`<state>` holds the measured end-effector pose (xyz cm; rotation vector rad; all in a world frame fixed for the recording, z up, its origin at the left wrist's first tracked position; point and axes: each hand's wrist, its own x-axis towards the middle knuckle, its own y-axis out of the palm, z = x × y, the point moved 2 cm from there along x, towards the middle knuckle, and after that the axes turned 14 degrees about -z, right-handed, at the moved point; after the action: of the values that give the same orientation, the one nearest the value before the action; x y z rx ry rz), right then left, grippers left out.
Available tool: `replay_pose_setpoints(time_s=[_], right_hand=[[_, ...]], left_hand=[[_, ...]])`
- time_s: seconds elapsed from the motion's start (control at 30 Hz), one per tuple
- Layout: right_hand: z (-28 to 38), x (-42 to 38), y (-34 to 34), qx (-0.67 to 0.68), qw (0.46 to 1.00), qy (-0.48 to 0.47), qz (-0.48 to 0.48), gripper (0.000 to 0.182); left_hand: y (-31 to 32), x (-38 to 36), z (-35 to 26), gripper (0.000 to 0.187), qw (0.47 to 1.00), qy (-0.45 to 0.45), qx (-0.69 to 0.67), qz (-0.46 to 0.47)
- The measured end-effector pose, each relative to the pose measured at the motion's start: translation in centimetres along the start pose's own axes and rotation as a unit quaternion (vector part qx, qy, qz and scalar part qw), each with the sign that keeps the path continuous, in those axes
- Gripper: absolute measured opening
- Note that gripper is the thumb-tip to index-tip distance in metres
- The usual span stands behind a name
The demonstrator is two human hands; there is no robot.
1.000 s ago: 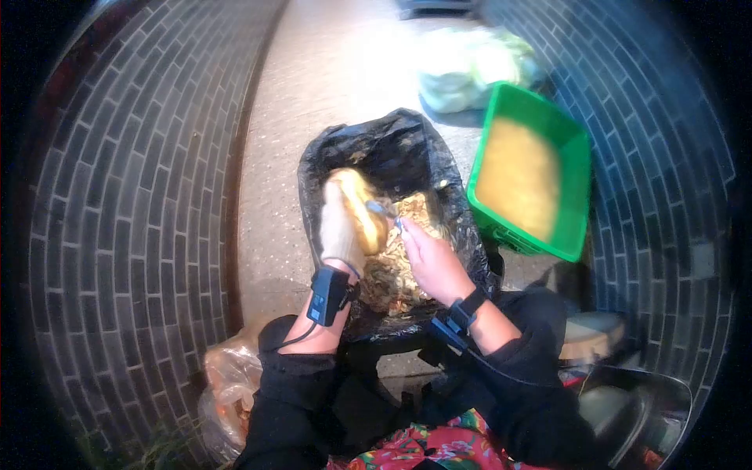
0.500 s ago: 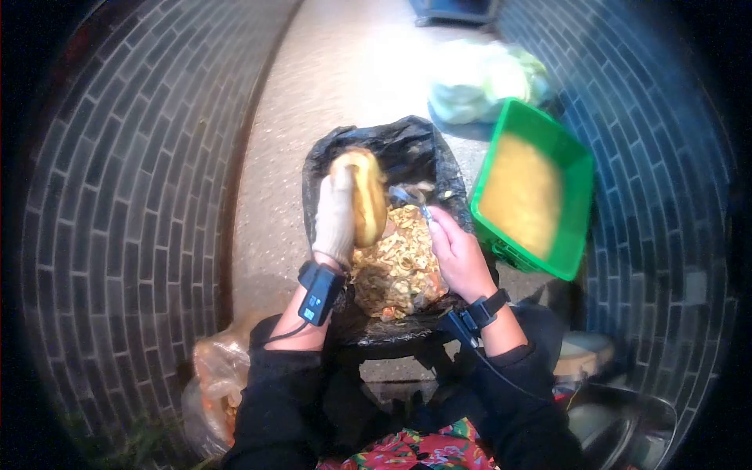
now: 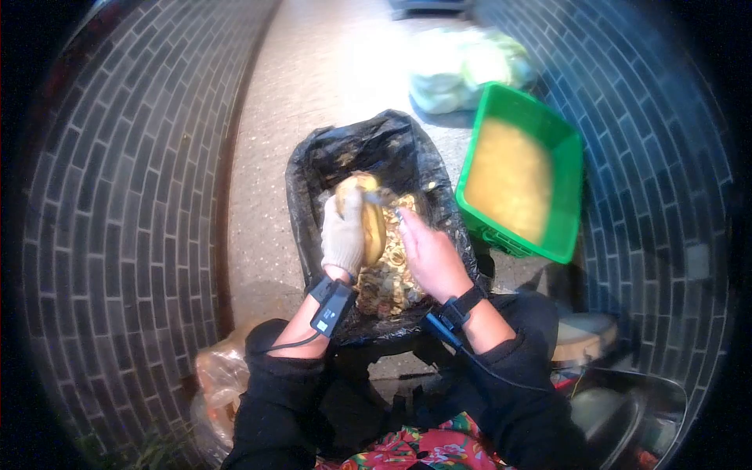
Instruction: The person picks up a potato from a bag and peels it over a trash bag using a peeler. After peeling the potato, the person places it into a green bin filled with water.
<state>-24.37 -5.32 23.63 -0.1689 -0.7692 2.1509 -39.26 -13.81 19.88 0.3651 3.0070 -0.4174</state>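
Note:
My left hand (image 3: 343, 235), in a pale knitted glove, is closed round a large, partly peeled yellow-brown potato (image 3: 373, 235). Bare and closed, my right hand (image 3: 429, 249) holds a small peeler (image 3: 389, 200), whose blurred head is at the upper part of the potato. Both hands are over a bin lined with a black plastic bag (image 3: 301, 192). Peelings (image 3: 384, 291) lie in a heap inside the bag, below the hands.
At the right stands a green crate (image 3: 578, 196) holding yellowish contents. Behind it sits a pale plastic bag (image 3: 446, 74). A clear bag (image 3: 221, 376) is at the lower left, and a metal basin (image 3: 677, 399) at the lower right. Brick walls flank both sides.
The peeler in my right hand has moved up and left to the potato. My left hand and the potato sit slightly lower, and the whole view has shifted a little.

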Motion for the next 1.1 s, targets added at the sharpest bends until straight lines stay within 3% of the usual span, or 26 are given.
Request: replay_pose_setpoints(time_s=[0.1, 0.13, 0.3, 0.37, 0.43, 0.5, 0.63, 0.73, 0.9, 0.97, 1.03, 1.1], right_hand=[[0.6, -1.4, 0.7, -0.005, 0.999, 0.012, 0.029, 0.036], [1.0, -1.3, 0.6, -0.011, 0.999, 0.025, 0.045, 0.035], [0.9, -1.8, 1.2, 0.025, 0.999, 0.000, 0.024, 0.036], [1.0, -2.2, 1.7, 0.029, 0.999, 0.001, 0.024, 0.037], [1.2, -2.0, 2.0, 0.005, 0.999, -0.024, 0.024, 0.037], [1.3, -2.1, 2.3, 0.009, 1.000, -0.015, 0.021, 0.037], [0.5, -2.9, 3.0, 0.009, 1.000, -0.014, 0.020, 0.037], [0.2, -2.7, 2.7, -0.001, 0.999, -0.017, 0.039, 0.036], [0.9, -2.8, 2.0, -0.008, 0.998, -0.011, 0.056, 0.036], [1.3, -3.4, 1.9, -0.045, 0.990, 0.002, 0.132, 0.037], [-0.1, -4.5, 3.4, -0.008, 0.988, 0.012, 0.151, 0.038], [0.0, -4.4, 3.3, 0.080, 0.993, -0.004, 0.091, 0.032]], left_hand=[[-0.3, 1.6, 0.4, 0.056, 0.999, -0.034, -0.026, -0.020], [-0.4, 2.0, 0.5, 0.058, 0.999, -0.001, -0.049, -0.005], [-0.3, 3.0, 1.6, 0.061, 0.993, -0.034, -0.109, -0.034], [-0.7, 3.4, 2.5, 0.061, 0.983, -0.101, -0.137, -0.062], [-0.4, 3.4, 2.7, 0.061, 0.976, -0.110, -0.177, -0.061], [-0.2, 3.0, 2.8, 0.058, 0.943, -0.209, -0.246, -0.078], [-0.6, 3.2, 2.1, 0.055, 0.924, -0.196, -0.325, -0.038], [-1.3, 3.8, 0.1, 0.050, 0.927, -0.180, -0.318, -0.083], [-1.2, 4.1, 2.5, 0.049, 0.896, -0.178, -0.403, -0.054], [-1.5, 6.1, 4.6, 0.051, 0.862, -0.187, -0.469, -0.054], [-2.3, 8.1, 5.5, 0.053, 0.846, -0.203, -0.490, -0.057], [-2.9, 8.5, 3.4, 0.054, 0.844, -0.159, -0.509, -0.058]])
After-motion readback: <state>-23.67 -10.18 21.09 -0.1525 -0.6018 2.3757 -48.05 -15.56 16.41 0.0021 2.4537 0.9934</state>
